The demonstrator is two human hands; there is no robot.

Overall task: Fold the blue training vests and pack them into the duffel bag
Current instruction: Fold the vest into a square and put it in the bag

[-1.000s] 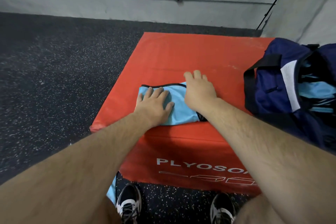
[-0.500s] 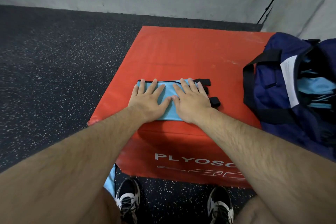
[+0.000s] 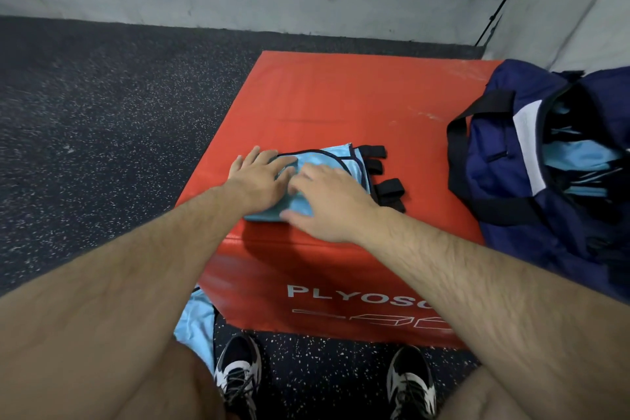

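L hand (image 3: 262, 177) & R hand (image 3: 329, 203) lie flat, fingers straight, pressing the folded vest (image 3: 329, 160), gripping nothing. Vest's by the plyo box (image 3: 341, 102) front edge, duffel (image 3: 494, 160) on the box's right side. Looks light, floppy, slippery, so I'd pinch both folded ends.

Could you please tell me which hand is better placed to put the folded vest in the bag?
Probably the right hand: it rests on the folded light-blue vest, nearer the open navy fabric duffel bag; the left hand presses the opposite end.
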